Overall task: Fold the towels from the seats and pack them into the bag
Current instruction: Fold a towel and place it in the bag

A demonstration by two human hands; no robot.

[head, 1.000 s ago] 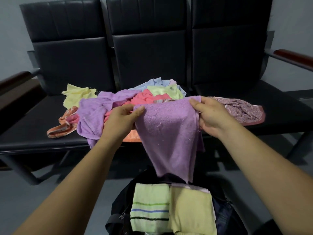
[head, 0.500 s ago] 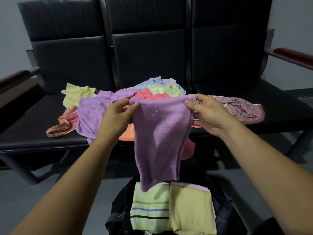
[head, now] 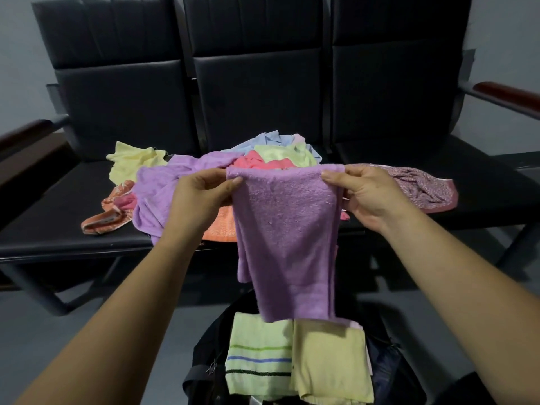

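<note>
A purple towel (head: 287,238) hangs folded in front of me, above the bag. My left hand (head: 201,197) pinches its top left corner and my right hand (head: 371,194) pinches its top right corner. Below it, the open black bag (head: 204,361) on the floor holds a folded green striped towel (head: 258,358) and a folded yellow towel (head: 330,363). A heap of loose towels lies on the black seats: another purple towel (head: 157,191), a yellow one (head: 131,163), pink (head: 257,163), light blue (head: 263,141), orange (head: 102,222) and a patterned mauve one (head: 423,188).
Three joined black seats (head: 254,92) stand ahead with brown armrests at the left (head: 23,135) and right (head: 508,93). The seat frame's legs reach the grey floor (head: 43,346) on both sides of the bag.
The hanging purple towel has gone from a skewed, pointed drape to a narrower, squarer fold. Both hands have kept their pinch on its top corners and drawn slightly closer.
</note>
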